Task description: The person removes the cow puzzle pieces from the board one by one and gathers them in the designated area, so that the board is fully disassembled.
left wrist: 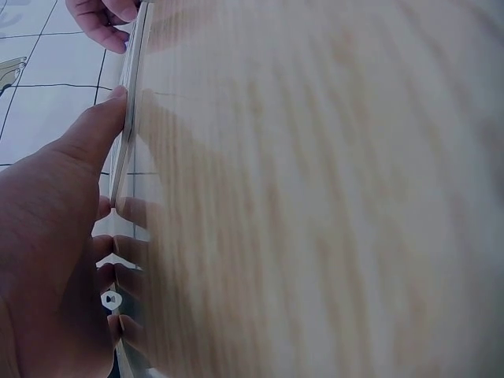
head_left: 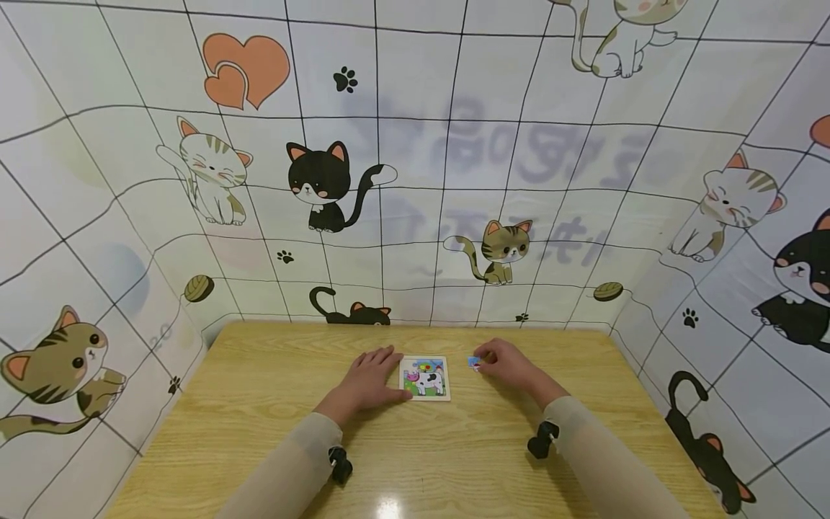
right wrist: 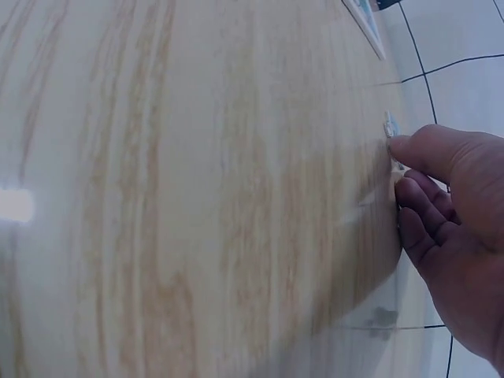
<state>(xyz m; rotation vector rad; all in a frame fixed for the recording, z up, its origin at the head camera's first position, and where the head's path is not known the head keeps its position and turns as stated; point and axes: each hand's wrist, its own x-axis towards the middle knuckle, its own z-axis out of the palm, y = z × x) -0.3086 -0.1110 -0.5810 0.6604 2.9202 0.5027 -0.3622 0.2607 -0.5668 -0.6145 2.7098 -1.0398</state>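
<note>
A small square jigsaw puzzle [head_left: 426, 379] with a black-and-white cow picture and a pale frame lies flat on the table. My left hand [head_left: 367, 382] rests at its left side with fingers stretched out, the thumb touching the lower left corner. In the left wrist view, the thumb of that left hand [left wrist: 59, 189] lies against the edge of the puzzle frame [left wrist: 130, 134]. To the right of the puzzle, my right hand [head_left: 509, 366] pinches a small blue puzzle piece [head_left: 473, 360] at table level. Fingers cover part of that piece [right wrist: 390, 124] in the right wrist view.
The wooden table [head_left: 428, 454] carries both forearms and reflects a bright light near its front edge. A cloth with cats and grid lines [head_left: 415, 180] hangs behind the table and along both sides. A dark wrist device [head_left: 542, 440] sits at each sleeve.
</note>
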